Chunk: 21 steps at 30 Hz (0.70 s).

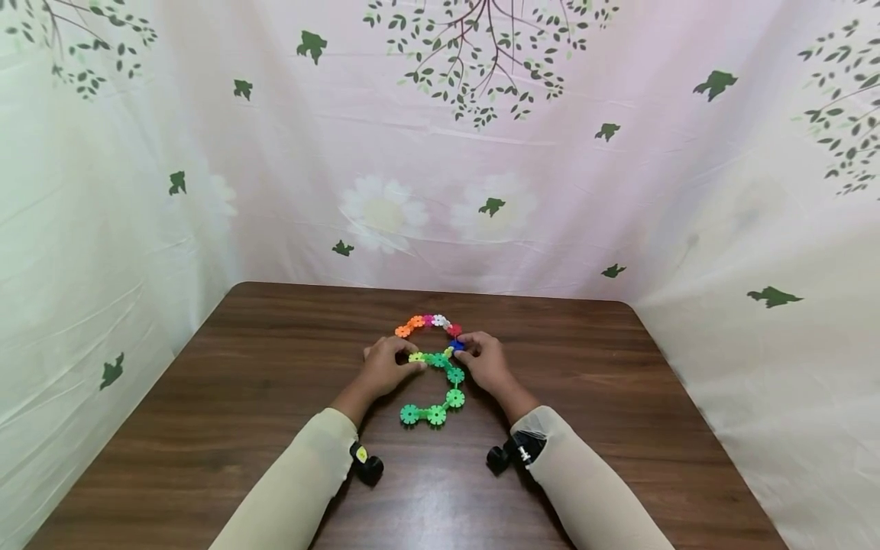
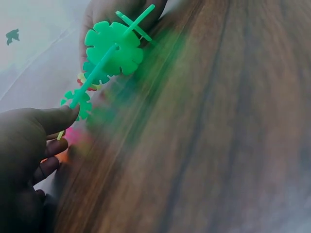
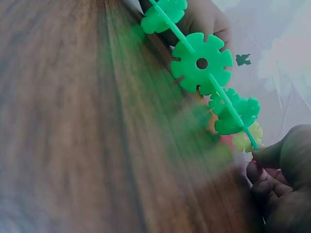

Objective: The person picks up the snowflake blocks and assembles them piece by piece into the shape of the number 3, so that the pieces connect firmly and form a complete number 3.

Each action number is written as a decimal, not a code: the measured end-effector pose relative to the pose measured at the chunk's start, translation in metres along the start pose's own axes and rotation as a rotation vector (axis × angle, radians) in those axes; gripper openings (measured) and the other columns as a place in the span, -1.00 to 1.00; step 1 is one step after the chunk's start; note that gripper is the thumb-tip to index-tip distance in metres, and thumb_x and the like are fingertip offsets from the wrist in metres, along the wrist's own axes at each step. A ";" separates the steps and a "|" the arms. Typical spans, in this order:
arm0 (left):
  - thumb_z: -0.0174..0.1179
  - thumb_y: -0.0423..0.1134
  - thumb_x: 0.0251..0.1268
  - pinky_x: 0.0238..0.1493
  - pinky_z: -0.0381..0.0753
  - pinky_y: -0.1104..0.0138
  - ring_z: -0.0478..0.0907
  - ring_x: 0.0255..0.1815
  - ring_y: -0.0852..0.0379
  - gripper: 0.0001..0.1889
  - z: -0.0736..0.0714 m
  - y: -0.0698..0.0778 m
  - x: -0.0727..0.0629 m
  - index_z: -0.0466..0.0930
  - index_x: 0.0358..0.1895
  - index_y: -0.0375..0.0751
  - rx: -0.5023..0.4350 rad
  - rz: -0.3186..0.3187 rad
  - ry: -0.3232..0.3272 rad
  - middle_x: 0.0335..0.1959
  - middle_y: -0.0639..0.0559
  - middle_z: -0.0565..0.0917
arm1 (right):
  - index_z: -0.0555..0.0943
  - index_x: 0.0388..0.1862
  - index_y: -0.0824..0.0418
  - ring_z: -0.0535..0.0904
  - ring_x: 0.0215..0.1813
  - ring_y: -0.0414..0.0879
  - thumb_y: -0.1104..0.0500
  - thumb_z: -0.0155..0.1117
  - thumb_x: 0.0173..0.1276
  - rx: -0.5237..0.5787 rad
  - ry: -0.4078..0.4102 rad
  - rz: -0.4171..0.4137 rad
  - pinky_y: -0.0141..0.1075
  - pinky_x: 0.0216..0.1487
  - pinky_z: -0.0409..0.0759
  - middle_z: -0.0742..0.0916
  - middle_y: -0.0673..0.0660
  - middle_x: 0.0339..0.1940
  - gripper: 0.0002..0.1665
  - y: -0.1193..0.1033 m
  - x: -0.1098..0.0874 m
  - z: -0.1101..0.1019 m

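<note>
A chain of interlocking flower-shaped discs [image 1: 455, 398] lies on the table, curved much like a figure 3. Its top arc runs from orange discs [image 1: 402, 331] through pink and white to red and blue. Below that the discs are yellow and green. My left hand [image 1: 385, 368] pinches the yellow disc [image 1: 415, 357] at the left end of the middle row. On the opposite side my right hand [image 1: 485, 362] pinches the chain by the blue disc [image 1: 457, 346]. In the right wrist view, thumb and fingers meet at a disc edge beyond the green discs [image 3: 201, 63].
The brown wooden table [image 1: 275, 428] reflects the discs. Pale cloth [image 1: 440, 252] printed with leaves, birds and flowers hangs behind it and along both sides. A black wrist camera is strapped over each sleeve, the left one [image 1: 370, 470] and the right one [image 1: 498, 459].
</note>
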<state>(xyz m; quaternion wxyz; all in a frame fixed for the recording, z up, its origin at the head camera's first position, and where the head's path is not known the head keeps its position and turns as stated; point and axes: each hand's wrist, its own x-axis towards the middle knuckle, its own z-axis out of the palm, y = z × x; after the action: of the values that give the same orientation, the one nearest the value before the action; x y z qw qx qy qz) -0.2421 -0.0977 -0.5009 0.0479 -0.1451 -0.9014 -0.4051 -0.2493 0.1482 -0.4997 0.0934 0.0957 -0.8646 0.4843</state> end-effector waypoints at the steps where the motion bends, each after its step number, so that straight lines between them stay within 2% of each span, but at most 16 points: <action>1: 0.56 -0.06 0.36 0.32 0.24 -0.13 0.65 0.26 -0.11 -0.68 0.000 -0.001 0.000 0.84 0.05 -0.12 -0.003 -0.001 0.001 0.09 -0.04 0.83 | 0.78 0.13 0.35 0.68 -0.17 -0.02 0.35 0.48 0.47 -0.003 0.001 -0.002 -0.35 -0.24 0.57 0.79 0.31 0.06 -0.72 0.000 0.000 0.000; 9: 0.60 -0.08 0.31 0.37 0.22 -0.18 0.65 0.29 -0.16 -0.62 -0.001 -0.001 0.001 0.83 0.11 -0.15 -0.034 0.010 0.002 0.13 -0.08 0.81 | 0.79 0.10 0.37 0.67 -0.21 -0.03 0.34 0.48 0.47 -0.047 0.022 -0.032 -0.30 -0.24 0.59 0.81 0.31 -0.02 -0.74 0.003 0.002 0.000; 13: 0.57 -0.07 0.35 0.38 0.21 -0.18 0.64 0.31 -0.15 -0.64 0.000 -0.001 0.001 0.83 0.11 -0.12 -0.027 -0.001 -0.005 0.15 -0.07 0.81 | 0.80 0.09 0.36 0.68 -0.18 0.00 0.33 0.49 0.47 -0.065 0.031 -0.022 -0.25 -0.19 0.60 0.82 0.30 -0.01 -0.74 0.004 0.001 0.000; 21: 0.53 -0.06 0.40 0.36 0.20 -0.20 0.62 0.30 -0.16 -0.64 0.007 -0.002 0.003 0.82 0.16 -0.10 -0.007 0.004 0.014 0.18 -0.07 0.80 | 0.83 0.06 0.36 0.69 -0.15 0.03 0.31 0.51 0.45 -0.118 0.070 -0.055 -0.22 -0.15 0.63 0.84 0.29 -0.03 -0.75 0.006 0.001 0.000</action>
<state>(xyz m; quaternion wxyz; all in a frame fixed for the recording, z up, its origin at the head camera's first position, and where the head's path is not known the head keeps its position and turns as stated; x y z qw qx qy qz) -0.2454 -0.0932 -0.5066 0.0544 -0.1443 -0.8994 -0.4090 -0.2514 0.1517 -0.5045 0.1427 0.0969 -0.8849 0.4327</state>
